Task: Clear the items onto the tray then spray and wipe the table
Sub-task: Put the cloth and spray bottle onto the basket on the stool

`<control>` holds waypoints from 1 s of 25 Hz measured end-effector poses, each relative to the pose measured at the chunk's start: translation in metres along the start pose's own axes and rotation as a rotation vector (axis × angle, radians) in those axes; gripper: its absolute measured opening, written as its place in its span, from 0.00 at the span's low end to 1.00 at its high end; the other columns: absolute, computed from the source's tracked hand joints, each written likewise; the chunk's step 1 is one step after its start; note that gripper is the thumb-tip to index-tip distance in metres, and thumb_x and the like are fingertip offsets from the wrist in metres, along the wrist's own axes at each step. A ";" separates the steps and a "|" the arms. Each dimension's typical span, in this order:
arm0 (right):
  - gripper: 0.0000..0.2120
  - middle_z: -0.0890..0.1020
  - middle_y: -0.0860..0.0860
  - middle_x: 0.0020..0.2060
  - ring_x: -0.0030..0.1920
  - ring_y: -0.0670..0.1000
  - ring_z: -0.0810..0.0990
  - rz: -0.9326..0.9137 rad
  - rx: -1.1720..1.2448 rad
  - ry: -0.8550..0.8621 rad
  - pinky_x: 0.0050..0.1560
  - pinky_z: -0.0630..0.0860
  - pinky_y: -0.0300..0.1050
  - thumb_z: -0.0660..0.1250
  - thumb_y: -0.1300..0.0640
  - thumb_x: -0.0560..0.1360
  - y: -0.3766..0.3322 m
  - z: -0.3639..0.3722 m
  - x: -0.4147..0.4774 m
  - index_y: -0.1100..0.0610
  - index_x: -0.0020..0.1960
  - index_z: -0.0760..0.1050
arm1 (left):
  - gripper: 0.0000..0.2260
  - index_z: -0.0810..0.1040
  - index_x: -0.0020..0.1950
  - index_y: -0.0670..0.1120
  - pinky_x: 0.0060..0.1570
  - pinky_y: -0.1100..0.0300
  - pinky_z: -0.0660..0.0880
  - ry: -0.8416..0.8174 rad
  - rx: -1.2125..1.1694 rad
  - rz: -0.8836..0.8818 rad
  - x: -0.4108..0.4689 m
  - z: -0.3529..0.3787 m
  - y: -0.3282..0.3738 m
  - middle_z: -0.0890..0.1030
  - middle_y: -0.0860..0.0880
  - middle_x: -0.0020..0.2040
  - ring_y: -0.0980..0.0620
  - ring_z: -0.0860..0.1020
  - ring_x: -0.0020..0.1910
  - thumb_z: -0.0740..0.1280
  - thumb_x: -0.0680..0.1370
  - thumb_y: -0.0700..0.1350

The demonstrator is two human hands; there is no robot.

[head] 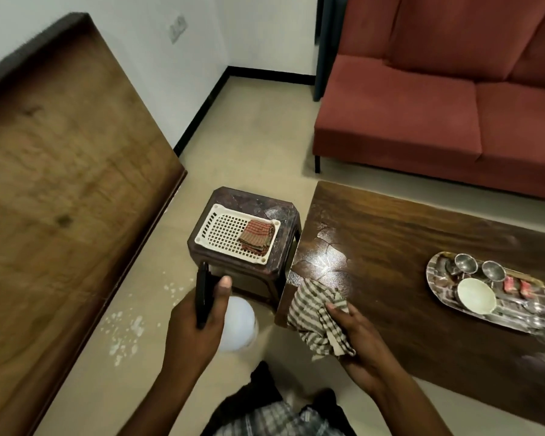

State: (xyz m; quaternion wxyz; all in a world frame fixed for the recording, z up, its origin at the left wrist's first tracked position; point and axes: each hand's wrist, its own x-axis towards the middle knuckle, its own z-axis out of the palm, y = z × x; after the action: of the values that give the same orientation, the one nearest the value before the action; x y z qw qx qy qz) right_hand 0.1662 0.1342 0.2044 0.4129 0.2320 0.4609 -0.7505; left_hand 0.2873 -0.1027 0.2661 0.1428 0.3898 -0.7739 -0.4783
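My left hand (pixel 195 322) grips a spray bottle with a black trigger head and a white body (pixel 238 322), held over the floor left of the table. My right hand (pixel 356 335) holds a striped grey-and-white cloth (pixel 315 313) pressed on the near left corner of the dark wooden table (pixel 390 234). A shiny wet patch shows just beyond the cloth. At the table's right stands an oval metal tray (pixel 434 269) with two steel cups (pixel 466 262), a white bowl (pixel 475 294) and small red items (pixel 516 286).
A small brown stool (pixel 283 212) left of the table carries a white plastic basket (pixel 211 234) with a folded red checked cloth (pixel 255 237). A red sofa (pixel 422 111) stands behind. A large wooden panel (pixel 60 152) fills the left. White specks dot the floor.
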 end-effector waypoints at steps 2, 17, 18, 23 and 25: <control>0.22 0.84 0.65 0.64 0.63 0.66 0.85 -0.002 -0.025 -0.020 0.56 0.86 0.62 0.70 0.59 0.80 -0.005 0.016 0.000 0.63 0.73 0.76 | 0.27 0.86 0.47 0.52 0.39 0.46 0.84 0.014 0.013 0.034 0.009 -0.012 0.003 0.87 0.54 0.39 0.57 0.85 0.40 0.64 0.75 0.75; 0.24 0.84 0.66 0.63 0.66 0.68 0.82 -0.010 0.112 0.097 0.72 0.73 0.70 0.66 0.63 0.73 0.005 0.185 0.092 0.69 0.68 0.79 | 0.13 0.87 0.49 0.51 0.46 0.56 0.83 -0.243 0.173 0.251 0.225 -0.108 -0.043 0.87 0.52 0.44 0.56 0.85 0.44 0.76 0.77 0.60; 0.24 0.84 0.66 0.63 0.66 0.68 0.82 -0.034 0.114 0.106 0.72 0.74 0.70 0.66 0.65 0.73 0.003 0.195 0.098 0.69 0.68 0.79 | 0.12 0.86 0.48 0.50 0.45 0.59 0.80 -0.251 0.190 0.277 0.239 -0.108 -0.041 0.87 0.52 0.44 0.57 0.84 0.43 0.77 0.77 0.58; 0.19 0.86 0.65 0.61 0.55 0.64 0.87 -0.118 0.087 0.114 0.49 0.88 0.57 0.64 0.70 0.78 -0.012 0.221 0.140 0.63 0.68 0.77 | 0.13 0.86 0.50 0.48 0.45 0.66 0.76 -0.303 0.205 0.279 0.294 -0.084 -0.046 0.86 0.51 0.47 0.59 0.82 0.44 0.77 0.77 0.57; 0.17 0.86 0.65 0.60 0.57 0.64 0.87 -0.117 0.045 0.147 0.49 0.88 0.55 0.66 0.69 0.79 -0.018 0.221 0.168 0.63 0.68 0.78 | 0.12 0.86 0.51 0.48 0.45 0.65 0.76 -0.306 0.207 0.264 0.313 -0.067 -0.052 0.87 0.51 0.47 0.57 0.83 0.45 0.77 0.77 0.56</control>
State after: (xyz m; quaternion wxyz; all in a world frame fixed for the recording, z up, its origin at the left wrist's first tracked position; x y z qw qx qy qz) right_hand 0.0657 -0.1252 0.1943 0.3280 0.2686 0.4857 -0.7644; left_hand 0.1463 -0.3889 0.2079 0.0445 0.2205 -0.8758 -0.4271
